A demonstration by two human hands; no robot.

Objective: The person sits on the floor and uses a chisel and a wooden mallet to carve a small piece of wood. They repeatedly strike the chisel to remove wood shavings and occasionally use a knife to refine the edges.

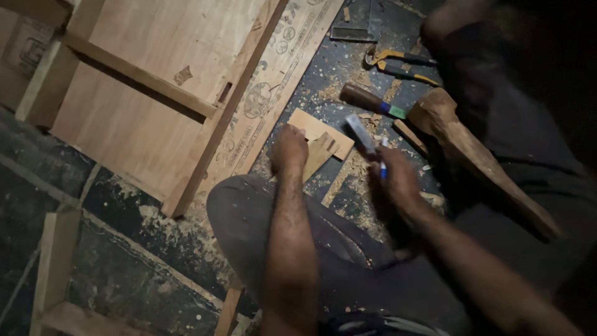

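My left hand (289, 149) presses down on a small flat piece of plywood (322, 135) lying on the dark floor. My right hand (397, 177) grips a chisel (362, 134) with a pale blade pointing up and left, held just right of the plywood piece. Wood shavings lie scattered around both hands. My knee in dark trousers (249, 218) is bent below the hands.
A large plywood cabinet frame (143, 93) lies at upper left. A brown-handled tool (370, 99), yellow-handled pliers (398, 62), a rough wooden mallet (479, 158) and a wooden strip (56, 261) lie about. A dark-clothed figure (516, 74) sits at upper right.
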